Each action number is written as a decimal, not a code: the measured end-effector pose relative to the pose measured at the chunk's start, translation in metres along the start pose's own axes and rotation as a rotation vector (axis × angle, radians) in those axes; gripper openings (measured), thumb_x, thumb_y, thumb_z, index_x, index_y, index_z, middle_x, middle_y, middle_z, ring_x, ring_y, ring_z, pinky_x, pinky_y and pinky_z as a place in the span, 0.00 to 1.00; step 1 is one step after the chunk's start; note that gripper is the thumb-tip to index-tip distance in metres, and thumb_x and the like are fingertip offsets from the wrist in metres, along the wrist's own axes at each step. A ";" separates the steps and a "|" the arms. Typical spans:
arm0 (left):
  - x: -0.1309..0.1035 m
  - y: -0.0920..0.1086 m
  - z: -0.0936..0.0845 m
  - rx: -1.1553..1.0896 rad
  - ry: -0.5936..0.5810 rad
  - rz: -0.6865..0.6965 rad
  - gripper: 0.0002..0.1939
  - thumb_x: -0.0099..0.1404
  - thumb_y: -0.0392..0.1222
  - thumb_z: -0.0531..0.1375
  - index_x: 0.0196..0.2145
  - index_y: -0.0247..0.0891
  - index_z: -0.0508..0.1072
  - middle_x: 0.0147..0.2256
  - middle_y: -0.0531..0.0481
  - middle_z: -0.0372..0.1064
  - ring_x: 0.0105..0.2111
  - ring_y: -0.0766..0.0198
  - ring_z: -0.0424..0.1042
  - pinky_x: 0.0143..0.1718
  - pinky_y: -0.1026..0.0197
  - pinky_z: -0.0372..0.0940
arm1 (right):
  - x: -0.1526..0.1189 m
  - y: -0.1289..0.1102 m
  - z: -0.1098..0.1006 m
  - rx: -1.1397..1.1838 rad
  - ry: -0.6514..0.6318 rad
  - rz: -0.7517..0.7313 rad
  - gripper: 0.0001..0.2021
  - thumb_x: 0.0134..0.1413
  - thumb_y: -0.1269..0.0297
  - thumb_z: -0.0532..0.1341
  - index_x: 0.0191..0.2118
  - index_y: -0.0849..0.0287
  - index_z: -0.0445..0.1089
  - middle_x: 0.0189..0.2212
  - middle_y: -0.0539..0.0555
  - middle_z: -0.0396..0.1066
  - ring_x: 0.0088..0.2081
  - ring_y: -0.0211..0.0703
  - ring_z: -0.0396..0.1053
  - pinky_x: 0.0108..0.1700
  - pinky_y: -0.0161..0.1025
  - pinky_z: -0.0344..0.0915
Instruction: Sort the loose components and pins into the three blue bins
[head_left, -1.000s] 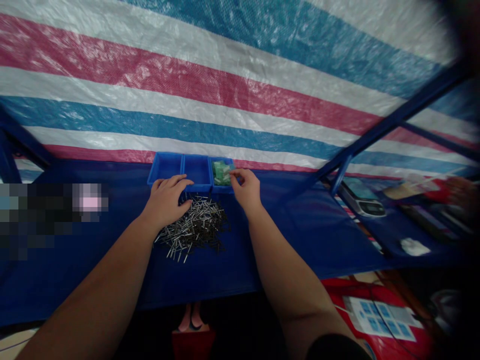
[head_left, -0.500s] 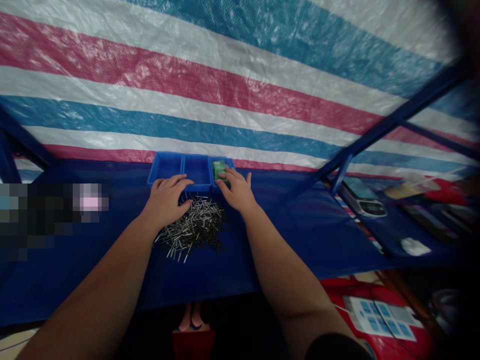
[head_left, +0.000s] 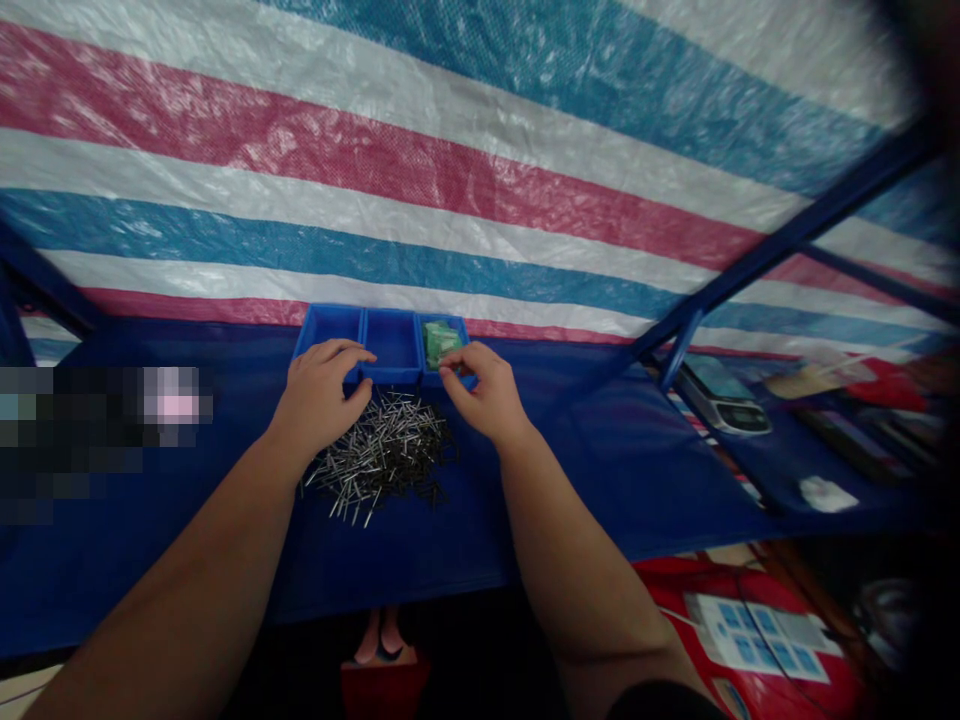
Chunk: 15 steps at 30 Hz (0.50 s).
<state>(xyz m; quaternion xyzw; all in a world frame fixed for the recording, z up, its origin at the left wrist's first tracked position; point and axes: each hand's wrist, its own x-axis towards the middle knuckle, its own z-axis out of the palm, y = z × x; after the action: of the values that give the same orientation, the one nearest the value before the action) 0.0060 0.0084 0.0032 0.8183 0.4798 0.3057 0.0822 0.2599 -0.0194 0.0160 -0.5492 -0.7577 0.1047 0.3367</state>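
On the table stretching beneath both hands, the step in hand is apparently centring on the right bin, just under the right fingertips; the middle bin is sitting between the hands, and the left bin is standing partly hidden behind the left hand. A loose heap of pins, silvery leftward and darker rightward, is lying between the hands and spreading back past the wrists. The left hand is arching, thumb spread from curved fingers, with nothing visibly in its grasp. The right hand is poising thumb and index close together at the packets; whether it is gripping one, I cannot tell. The next move is probably calling for a light, exact pinch, since the packets, lying in the right bin at those fingertips, are looking thin, greenish and glossy.
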 end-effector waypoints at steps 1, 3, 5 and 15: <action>0.000 0.000 -0.003 -0.033 0.002 -0.010 0.12 0.66 0.43 0.58 0.46 0.42 0.75 0.50 0.46 0.73 0.51 0.53 0.71 0.56 0.47 0.63 | -0.001 -0.002 -0.004 0.042 -0.098 0.010 0.11 0.65 0.59 0.55 0.41 0.58 0.72 0.36 0.54 0.73 0.37 0.43 0.69 0.42 0.40 0.65; 0.000 0.000 -0.008 -0.098 -0.038 -0.042 0.10 0.67 0.44 0.57 0.43 0.41 0.75 0.43 0.47 0.75 0.43 0.57 0.74 0.46 0.52 0.68 | -0.003 -0.002 -0.009 0.066 -0.301 0.044 0.10 0.64 0.59 0.57 0.39 0.58 0.71 0.28 0.50 0.71 0.30 0.38 0.66 0.35 0.37 0.61; -0.003 -0.001 -0.011 -0.128 -0.128 -0.064 0.10 0.66 0.46 0.57 0.41 0.41 0.75 0.39 0.47 0.75 0.37 0.58 0.74 0.40 0.54 0.69 | -0.005 0.002 -0.010 0.019 -0.464 0.089 0.09 0.60 0.59 0.61 0.39 0.59 0.72 0.25 0.48 0.70 0.27 0.36 0.65 0.33 0.35 0.58; -0.007 -0.008 -0.009 -0.127 -0.401 0.055 0.14 0.66 0.50 0.57 0.42 0.41 0.76 0.43 0.45 0.77 0.43 0.55 0.76 0.48 0.51 0.69 | -0.008 0.019 -0.001 0.080 -0.743 0.347 0.12 0.53 0.56 0.66 0.35 0.60 0.70 0.24 0.50 0.73 0.22 0.36 0.70 0.25 0.33 0.60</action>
<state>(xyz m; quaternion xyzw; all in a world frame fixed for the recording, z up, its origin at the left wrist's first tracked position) -0.0075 0.0047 0.0042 0.8687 0.4112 0.1683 0.2189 0.2766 -0.0196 0.0037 -0.5799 -0.7194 0.3804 0.0385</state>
